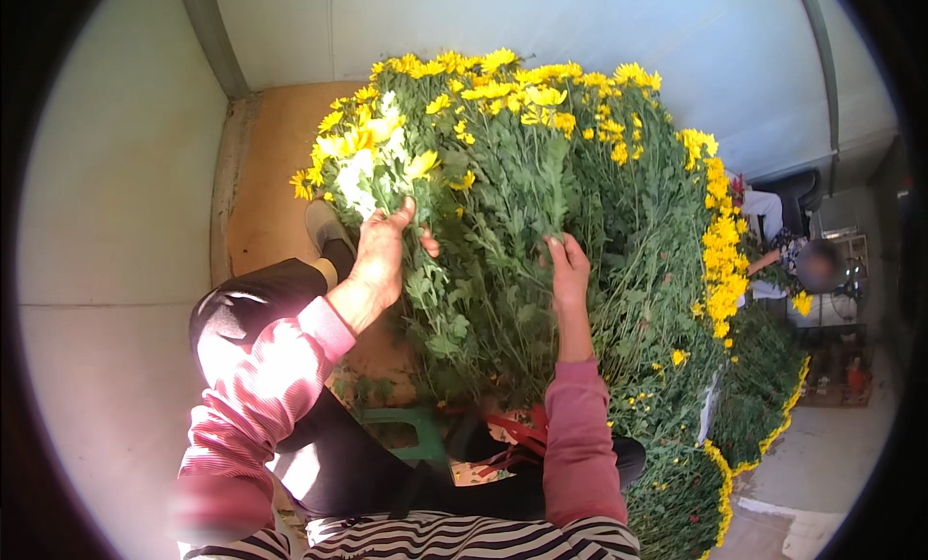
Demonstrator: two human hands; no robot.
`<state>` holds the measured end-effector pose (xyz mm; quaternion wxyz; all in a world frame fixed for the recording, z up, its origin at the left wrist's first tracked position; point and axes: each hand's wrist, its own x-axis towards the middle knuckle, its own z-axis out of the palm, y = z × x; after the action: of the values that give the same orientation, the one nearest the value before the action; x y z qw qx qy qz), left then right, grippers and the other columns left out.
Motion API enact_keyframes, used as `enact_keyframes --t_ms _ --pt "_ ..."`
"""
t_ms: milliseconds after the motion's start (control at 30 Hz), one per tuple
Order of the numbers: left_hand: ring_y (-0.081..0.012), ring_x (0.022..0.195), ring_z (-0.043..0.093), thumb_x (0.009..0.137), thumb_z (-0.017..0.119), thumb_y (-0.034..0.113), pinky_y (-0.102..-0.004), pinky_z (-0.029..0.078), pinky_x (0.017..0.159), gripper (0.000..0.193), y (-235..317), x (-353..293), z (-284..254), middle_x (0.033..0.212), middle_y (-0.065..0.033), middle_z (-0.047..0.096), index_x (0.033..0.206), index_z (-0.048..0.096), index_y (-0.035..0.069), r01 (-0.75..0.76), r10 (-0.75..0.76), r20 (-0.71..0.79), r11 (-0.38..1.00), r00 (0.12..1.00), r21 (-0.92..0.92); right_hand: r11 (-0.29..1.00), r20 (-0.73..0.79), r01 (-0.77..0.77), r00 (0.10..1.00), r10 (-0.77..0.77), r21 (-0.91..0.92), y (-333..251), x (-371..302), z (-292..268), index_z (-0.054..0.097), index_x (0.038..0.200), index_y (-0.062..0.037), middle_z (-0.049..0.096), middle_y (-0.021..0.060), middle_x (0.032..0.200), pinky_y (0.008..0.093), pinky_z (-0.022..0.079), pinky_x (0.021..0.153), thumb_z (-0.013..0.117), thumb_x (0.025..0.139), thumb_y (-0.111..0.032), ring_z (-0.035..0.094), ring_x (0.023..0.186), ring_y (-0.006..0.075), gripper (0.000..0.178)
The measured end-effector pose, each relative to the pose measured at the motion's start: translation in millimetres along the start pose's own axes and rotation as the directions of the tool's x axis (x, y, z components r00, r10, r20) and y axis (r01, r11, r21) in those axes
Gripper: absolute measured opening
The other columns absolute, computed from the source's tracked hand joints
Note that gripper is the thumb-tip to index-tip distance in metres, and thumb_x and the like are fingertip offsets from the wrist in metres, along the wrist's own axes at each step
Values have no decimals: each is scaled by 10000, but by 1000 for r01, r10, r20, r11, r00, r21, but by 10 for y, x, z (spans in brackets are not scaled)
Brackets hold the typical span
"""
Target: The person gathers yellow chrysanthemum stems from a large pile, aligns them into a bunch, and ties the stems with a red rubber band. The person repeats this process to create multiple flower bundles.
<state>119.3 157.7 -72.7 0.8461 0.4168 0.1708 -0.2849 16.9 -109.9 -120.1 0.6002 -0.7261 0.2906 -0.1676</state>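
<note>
Green stool (414, 432), near; right hand (570, 275), centre, pinches a leafy stem (555, 183); left hand (379, 256), left of it, grasps a bunch of yellow flowers (375, 135), blooms pointing far; flower heap (628, 231), beyond and right; pale wall (561, 19), far.

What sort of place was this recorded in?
Probably a simple workroom for handling cut flowers: a large heap of yellow flowers on long leafy stems fills the middle, plain pale walls enclose it, and another person is among the flowers at right.
</note>
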Motion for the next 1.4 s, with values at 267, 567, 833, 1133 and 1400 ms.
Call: enact_keyframes --t_ms 267,567,833,1133,1400 --pt "-268 837 659 958 538 200 -398 538 717 260 21 -109 94 1002 -179 631 1122 451 19 29 -13 176 996 984 -86 991 40 34 998 -40 126 -117 -541 275 662 1072 -11 655 8 953 262 458 692 591 920 -115 552 758 85 197" --pt "-173 1059 498 767 796 189 -411 285 997 411 21 -327 226 1007 -37 620 1022 493 77 116 -116 378 993 918 20 956 210 280 943 -257 -90 -50 -962 547 649 1084 19 625 31 922 224 446 638 643 857 -25 539 735 77 232" --pt "-145 815 617 812 745 116 -305 514 749 258 -72 -509 383 940 -47 659 1019 617 31 122 -147 353 988 924 92 946 210 320 922 -325 59 -1327 -491 672 616 1110 33 641 55 990 256 445 810 493 966 -198 583 902 136 299" --pt "-147 989 547 770 786 98 -326 439 855 537 -226 -552 538 1028 -31 636 1180 446 26 172 -196 315 980 929 104 829 273 -81 958 -89 554 -1268 -307 534 616 1063 -66 655 36 971 258 454 727 588 925 -145 592 813 114 161" --pt "-187 836 622 814 728 102 -345 501 750 185 -104 -469 460 940 -38 672 979 655 61 64 -35 520 997 853 -38 464 81 -92 996 44 881 -155 -693 50 541 1035 -72 574 41 943 272 460 631 599 931 -220 548 760 130 190"
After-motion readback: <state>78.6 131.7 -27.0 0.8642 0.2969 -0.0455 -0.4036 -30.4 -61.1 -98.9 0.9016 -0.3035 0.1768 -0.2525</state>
